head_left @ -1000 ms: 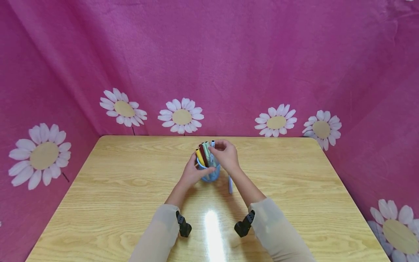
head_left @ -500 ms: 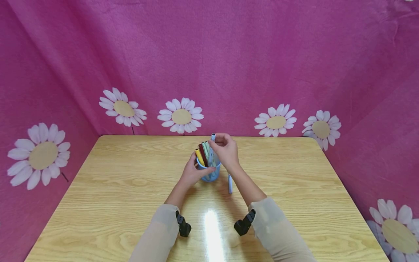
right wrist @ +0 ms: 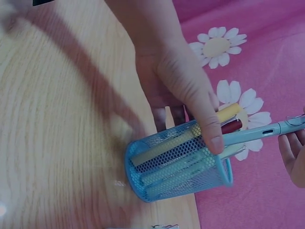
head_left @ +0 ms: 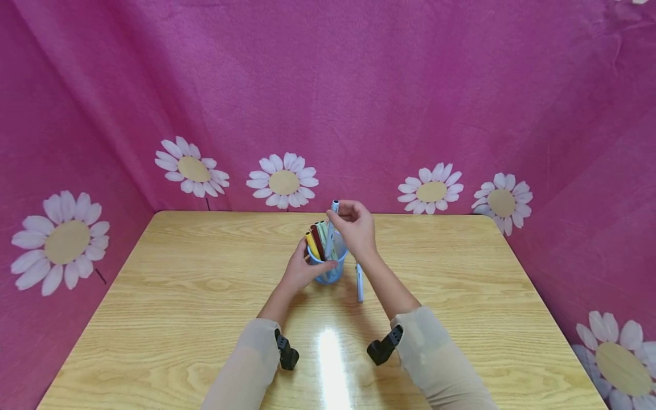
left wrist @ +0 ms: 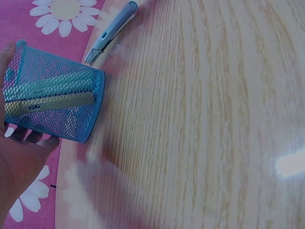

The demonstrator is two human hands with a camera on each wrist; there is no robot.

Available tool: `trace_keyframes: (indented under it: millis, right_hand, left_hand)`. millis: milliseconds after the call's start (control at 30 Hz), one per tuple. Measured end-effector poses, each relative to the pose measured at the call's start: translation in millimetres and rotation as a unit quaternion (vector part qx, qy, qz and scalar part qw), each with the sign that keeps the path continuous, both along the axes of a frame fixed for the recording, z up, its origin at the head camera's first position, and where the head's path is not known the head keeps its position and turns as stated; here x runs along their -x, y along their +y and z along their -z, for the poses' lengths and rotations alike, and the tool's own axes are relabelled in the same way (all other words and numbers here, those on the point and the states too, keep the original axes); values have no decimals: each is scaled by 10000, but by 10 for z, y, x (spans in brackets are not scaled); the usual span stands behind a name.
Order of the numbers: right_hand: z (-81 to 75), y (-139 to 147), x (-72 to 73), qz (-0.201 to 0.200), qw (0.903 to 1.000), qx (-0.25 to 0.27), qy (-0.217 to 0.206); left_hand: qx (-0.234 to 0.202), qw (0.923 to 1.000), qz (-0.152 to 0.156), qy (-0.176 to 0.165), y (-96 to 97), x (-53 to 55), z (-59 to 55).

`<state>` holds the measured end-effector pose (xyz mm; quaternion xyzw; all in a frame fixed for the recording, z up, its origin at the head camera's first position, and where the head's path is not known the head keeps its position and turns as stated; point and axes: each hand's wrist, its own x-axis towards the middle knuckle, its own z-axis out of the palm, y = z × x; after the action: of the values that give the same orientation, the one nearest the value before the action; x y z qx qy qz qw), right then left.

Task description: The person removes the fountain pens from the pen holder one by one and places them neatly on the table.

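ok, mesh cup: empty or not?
Not empty: the right wrist view shows a yellow pen and a dark red pen inside the mesh cup, which the left hand grips.

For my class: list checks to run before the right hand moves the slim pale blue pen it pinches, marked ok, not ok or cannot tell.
Left hand steadying the blue mesh cup: ok, thumb and fingers around its side.
Right hand gripping the slim pale blue pen: ok, pinched near its upper end.
Pen's lower end clear of the cup: cannot tell, left thumb obscures it.
Yellow pen and dark red pen inside the cup: ok, both lean there.
Wooden table right of cup free: not ok, a second pale blue pen lies there.
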<state>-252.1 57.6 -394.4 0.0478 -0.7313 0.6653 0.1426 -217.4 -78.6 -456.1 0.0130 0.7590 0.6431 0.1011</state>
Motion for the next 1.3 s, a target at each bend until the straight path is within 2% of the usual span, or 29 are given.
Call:
trace_keyframes:
  millis: [300,467,700,767,1033,1300]
  right_hand:
    - [-90,61,1,42,9998,180,125]
    - [-182,96,-23,29,9996,295,-23]
    - [-169,160,6,162,9995,242,100]
    - [-164,183,14,233,9993,272,120]
    - [-153,282,34,342,9986,387,66]
    - [-101,362,62,448,9982,393,-94]
  left_hand:
    - [26,10000,22,25,-4,4,4]
    - [62,10000,1,51,1,0,2]
    - [70,9999,-93,-21,-3,158,314]
    - [83,9999,-130,25,3,166,343]
    - [112,9996,-255,66,16,159,357]
    - [124,9996,-225,149,20,156,354]
